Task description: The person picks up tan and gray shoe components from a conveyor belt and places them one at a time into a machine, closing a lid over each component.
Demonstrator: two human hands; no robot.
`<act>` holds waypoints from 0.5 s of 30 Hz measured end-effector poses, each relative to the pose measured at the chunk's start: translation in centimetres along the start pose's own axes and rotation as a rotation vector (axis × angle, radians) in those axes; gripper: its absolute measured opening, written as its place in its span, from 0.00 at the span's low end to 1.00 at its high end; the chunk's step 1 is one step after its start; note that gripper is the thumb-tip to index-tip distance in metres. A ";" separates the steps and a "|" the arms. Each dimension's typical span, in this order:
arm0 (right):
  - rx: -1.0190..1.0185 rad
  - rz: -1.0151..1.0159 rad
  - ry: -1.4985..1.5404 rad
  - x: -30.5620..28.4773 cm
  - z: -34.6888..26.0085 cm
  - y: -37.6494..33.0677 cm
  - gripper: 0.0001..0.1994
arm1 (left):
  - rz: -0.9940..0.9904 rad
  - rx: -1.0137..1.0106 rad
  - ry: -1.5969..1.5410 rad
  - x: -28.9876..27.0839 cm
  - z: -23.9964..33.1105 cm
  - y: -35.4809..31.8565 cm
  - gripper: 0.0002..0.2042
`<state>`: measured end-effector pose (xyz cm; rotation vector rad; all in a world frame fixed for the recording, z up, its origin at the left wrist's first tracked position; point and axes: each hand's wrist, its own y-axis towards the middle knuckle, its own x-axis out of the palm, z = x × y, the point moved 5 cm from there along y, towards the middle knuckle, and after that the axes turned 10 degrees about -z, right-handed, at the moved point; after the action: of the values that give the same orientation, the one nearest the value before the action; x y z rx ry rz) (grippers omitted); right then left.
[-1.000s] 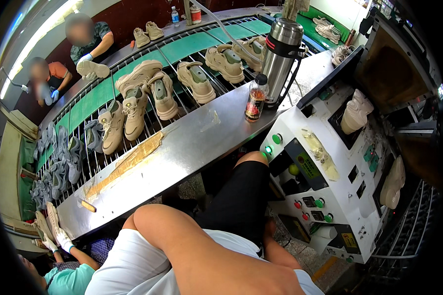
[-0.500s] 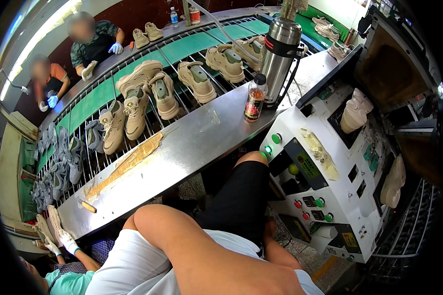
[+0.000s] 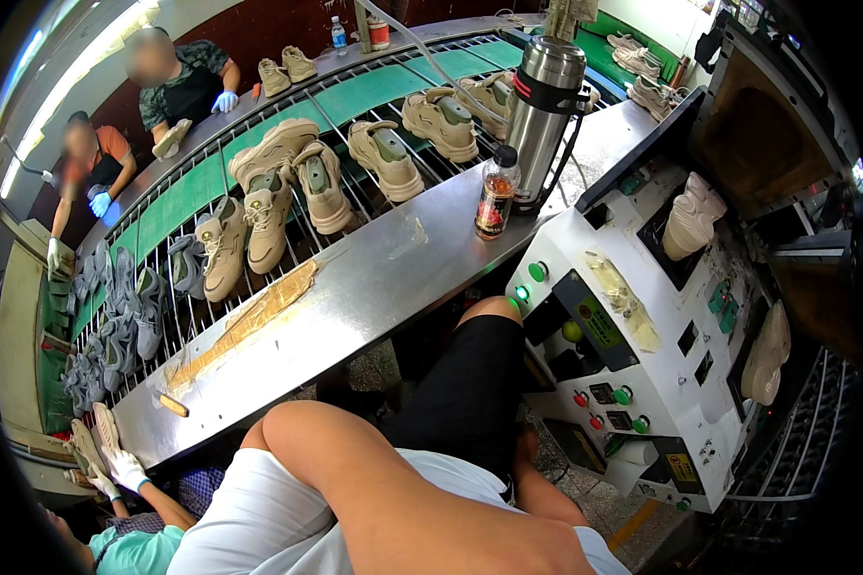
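Note:
Neither of my hands shows. My left arm (image 3: 321,436) is bent across my body at the lower middle, and its hand is out of sight. Part of my bare right arm (image 3: 551,494) appears beside my black shorts (image 3: 441,393), with no fingers visible. Closest to my arms is the metal counter (image 3: 355,287). Along the rack behind it stand several beige sneakers (image 3: 222,251). A steel thermos (image 3: 545,120) and a bottle of reddish contents (image 3: 495,196) stand upright on the counter.
At right is a white machine (image 3: 633,383) with buttons and beige shoes (image 3: 692,218) in it. Grey shoe uppers (image 3: 147,311) crowd the rack's left end. A yellow-handled tool (image 3: 173,404) lies on the counter. Co-workers (image 3: 190,86) sit across and at lower left.
Across the rack, the person in orange has reached a gloved hand down toward the grey uppers. At lower left, another co-worker's gloved hand has shifted up along a beige shoe. My arms stay put.

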<state>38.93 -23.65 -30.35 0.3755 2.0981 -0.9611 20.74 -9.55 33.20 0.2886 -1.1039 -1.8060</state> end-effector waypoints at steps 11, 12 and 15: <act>-0.083 0.101 0.027 0.2 0.8 0.2 0.13 | -0.037 -0.005 -0.018 -0.1 0.1 0.3 0.17; -0.095 0.102 0.038 0.1 0.3 0.0 0.13 | -0.029 -0.004 -0.017 -0.1 0.0 0.4 0.17; -0.087 0.077 0.051 -0.3 -0.5 -0.2 0.13 | 0.000 0.017 -0.025 -0.1 0.0 0.2 0.17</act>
<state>38.76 -23.38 -29.79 0.4371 2.1473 -0.8201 20.90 -9.49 33.37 0.2766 -1.1376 -1.8053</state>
